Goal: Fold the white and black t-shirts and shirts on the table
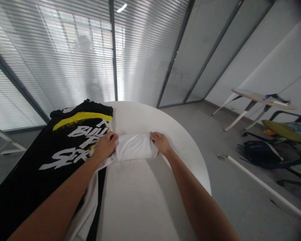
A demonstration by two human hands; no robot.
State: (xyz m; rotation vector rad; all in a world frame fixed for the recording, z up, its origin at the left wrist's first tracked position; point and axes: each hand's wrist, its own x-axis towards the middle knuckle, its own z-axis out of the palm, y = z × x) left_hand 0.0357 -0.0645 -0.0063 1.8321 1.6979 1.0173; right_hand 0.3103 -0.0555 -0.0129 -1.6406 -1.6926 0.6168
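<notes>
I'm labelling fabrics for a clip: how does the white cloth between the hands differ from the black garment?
The white cloth shows no print; the black garment bears white lettering and a yellow band.
The white cloth is a small, compact bundle; the black garment is spread out much larger.
The white cloth has the left hand and right hand at its ends; the black garment lies to its left.
Both are fabric.

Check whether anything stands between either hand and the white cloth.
Nothing visible does: the left hand holds the white cloth at its left end, the right hand at its right. A black shirt lies beside it.
</notes>
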